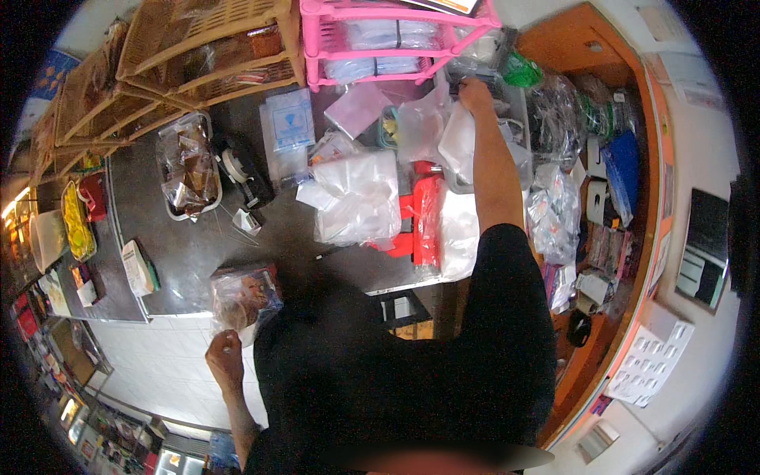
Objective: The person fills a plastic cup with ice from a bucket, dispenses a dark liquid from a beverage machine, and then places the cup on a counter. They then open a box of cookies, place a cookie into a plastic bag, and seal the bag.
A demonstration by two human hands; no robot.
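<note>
My left hand (pixel 226 354) is at the lower left, its fingers closed on the gathered end of a clear plastic bag (pixel 247 294). Packed things in red, blue and brown show through the bag, too blurred to name; it is by the front edge of the dark counter (pixel 297 269). Far off to the right, my right hand (pixel 475 95) reaches over a translucent plastic bin (pixel 518 119) holding white plastic bags (pixel 457 144). The fingers there point downward, and their tips are hard to make out, so any grip is unclear.
A stack of clear bags (pixel 356 198) lies mid-counter, beside a red plastic packet (pixel 427 222). Left of it are a black tape dispenser (pixel 241 176) and a tray of wrapped brown packets (pixel 190 170). Behind stand brown plastic racks (pixel 210 47) and a pink rack (pixel 313 47).
</note>
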